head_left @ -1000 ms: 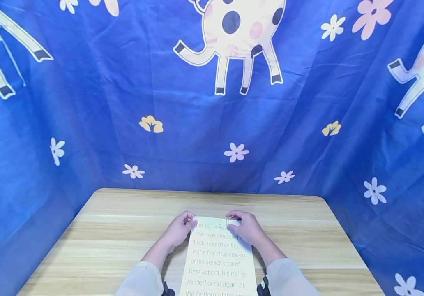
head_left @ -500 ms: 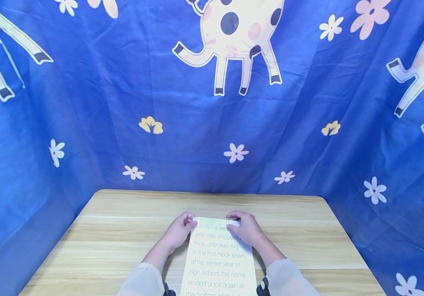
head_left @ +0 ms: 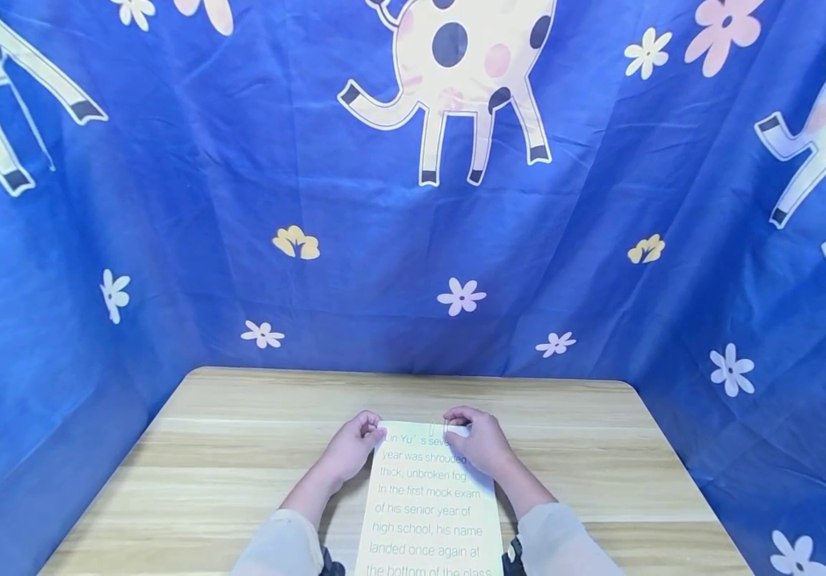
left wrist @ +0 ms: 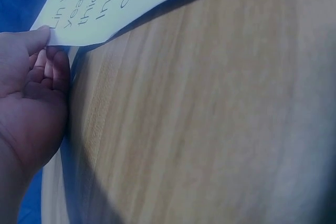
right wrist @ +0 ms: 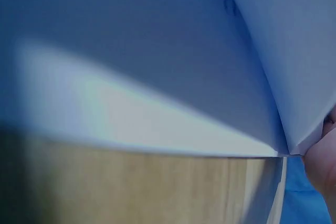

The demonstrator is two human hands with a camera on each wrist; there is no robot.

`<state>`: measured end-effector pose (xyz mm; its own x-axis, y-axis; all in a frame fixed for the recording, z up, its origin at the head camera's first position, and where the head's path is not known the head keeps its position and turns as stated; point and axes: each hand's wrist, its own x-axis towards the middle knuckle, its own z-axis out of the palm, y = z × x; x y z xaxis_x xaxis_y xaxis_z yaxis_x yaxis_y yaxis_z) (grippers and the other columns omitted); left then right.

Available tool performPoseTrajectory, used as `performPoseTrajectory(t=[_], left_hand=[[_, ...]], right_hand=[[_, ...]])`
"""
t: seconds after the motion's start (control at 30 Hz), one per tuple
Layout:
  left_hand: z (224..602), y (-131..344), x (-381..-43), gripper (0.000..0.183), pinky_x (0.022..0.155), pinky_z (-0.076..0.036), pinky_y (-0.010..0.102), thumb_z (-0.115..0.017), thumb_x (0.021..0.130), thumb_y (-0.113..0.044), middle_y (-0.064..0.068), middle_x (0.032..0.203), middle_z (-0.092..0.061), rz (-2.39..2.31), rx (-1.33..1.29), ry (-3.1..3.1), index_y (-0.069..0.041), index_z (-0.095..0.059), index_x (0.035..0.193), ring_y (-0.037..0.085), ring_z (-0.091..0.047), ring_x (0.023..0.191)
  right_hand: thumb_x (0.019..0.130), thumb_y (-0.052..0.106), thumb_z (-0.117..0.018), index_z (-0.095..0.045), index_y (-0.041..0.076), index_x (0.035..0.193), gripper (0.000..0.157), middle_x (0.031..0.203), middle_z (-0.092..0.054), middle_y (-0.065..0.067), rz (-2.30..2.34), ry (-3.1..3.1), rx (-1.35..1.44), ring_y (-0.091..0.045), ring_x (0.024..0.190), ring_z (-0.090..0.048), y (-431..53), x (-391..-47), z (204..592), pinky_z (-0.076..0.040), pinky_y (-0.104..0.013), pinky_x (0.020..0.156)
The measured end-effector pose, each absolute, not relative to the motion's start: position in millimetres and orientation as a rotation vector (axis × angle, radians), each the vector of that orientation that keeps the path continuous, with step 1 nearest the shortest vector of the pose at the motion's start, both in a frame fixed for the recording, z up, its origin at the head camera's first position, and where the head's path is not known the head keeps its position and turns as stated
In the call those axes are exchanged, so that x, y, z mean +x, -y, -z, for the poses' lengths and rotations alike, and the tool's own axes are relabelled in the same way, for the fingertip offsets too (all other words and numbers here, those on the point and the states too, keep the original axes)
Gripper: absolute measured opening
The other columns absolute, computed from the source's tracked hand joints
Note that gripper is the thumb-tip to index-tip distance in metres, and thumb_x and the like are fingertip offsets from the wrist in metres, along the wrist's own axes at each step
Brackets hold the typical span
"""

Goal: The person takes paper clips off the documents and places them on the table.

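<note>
A sheet of pale paper point(head_left: 423, 504) printed with large text lies lengthwise between the two hands in the head view. My left hand point(head_left: 350, 450) pinches its top left corner, thumb on the printed face; the left wrist view shows this thumb and the curled fingers of the left hand point(left wrist: 34, 98) at the paper point(left wrist: 115, 3). At the top edge, my right hand point(head_left: 483, 446) pinches the paper close to a thin paper clip point(head_left: 431, 429). In the right wrist view the paper point(right wrist: 157, 119) shows layered and bent, with part of the right hand point(right wrist: 323, 161) at its corner.
Beneath is a light wooden table point(head_left: 240, 472) with rounded far corners. A blue curtain point(head_left: 355, 304) with cow and flower prints hangs behind it and on both sides. Dark wrist straps show at the sleeves.
Both hands keep their grip on the paper, which has shifted very slightly to the right in the head view.
</note>
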<state>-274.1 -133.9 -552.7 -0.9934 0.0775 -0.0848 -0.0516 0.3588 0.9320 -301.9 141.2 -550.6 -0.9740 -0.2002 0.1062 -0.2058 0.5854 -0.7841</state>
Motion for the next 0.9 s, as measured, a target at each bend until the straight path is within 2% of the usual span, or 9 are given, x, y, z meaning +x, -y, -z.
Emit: performPoseTrajectory(t=[0.27,0.53,0.7,0.9], left_hand=[[553.1,132.8,-274.3,0.010,0.089,-0.045,0.032,-0.062,0.110,-0.020,-0.001,0.098,-0.063,-1.726,0.025,-2.493,-0.011,-0.064,0.112,0.017,-0.058,0.095],[554.6,135.2,-274.9,0.009,0.087,-0.045,0.032,-0.062,0.110,-0.021,-0.002,0.097,-0.060,-1.725,0.005,-2.481,-0.012,-0.064,0.111,0.017,-0.056,0.094],[554.7,135.7,-274.2,0.010,0.090,-0.046,0.032,-0.061,0.110,-0.021,-0.001,0.099,-0.063,-1.716,0.015,-2.500,-0.012,-0.064,0.113,0.017,-0.058,0.097],[554.3,135.6,-272.7,0.011,0.091,-0.045,0.032,-0.061,0.110,-0.021,0.000,0.099,-0.064,-1.710,0.002,-2.513,-0.012,-0.065,0.114,0.017,-0.059,0.098]], right_hand=[[0.092,0.011,-0.084,-0.078,0.012,0.121,0.030,0.101,-0.077,0.006,-1.432,2.729,0.320,-0.010,0.099,-0.070,-143.6,-304.3,549.2,-0.057,-0.034,0.102],[0.092,0.012,-0.085,-0.078,0.012,0.121,0.030,0.100,-0.078,0.007,-1.447,2.711,0.286,-0.011,0.101,-0.073,-149.6,-306.8,545.9,-0.057,-0.045,0.107],[0.092,0.010,-0.085,-0.077,0.010,0.124,0.033,0.105,-0.080,0.004,-1.443,2.706,0.295,-0.018,0.107,-0.075,-157.5,-305.1,542.2,-0.060,-0.044,0.103],[0.092,0.010,-0.085,-0.078,0.013,0.123,0.032,0.113,-0.081,0.000,-1.412,2.684,0.290,-0.027,0.114,-0.075,-169.3,-302.3,539.7,-0.058,-0.051,0.107]])
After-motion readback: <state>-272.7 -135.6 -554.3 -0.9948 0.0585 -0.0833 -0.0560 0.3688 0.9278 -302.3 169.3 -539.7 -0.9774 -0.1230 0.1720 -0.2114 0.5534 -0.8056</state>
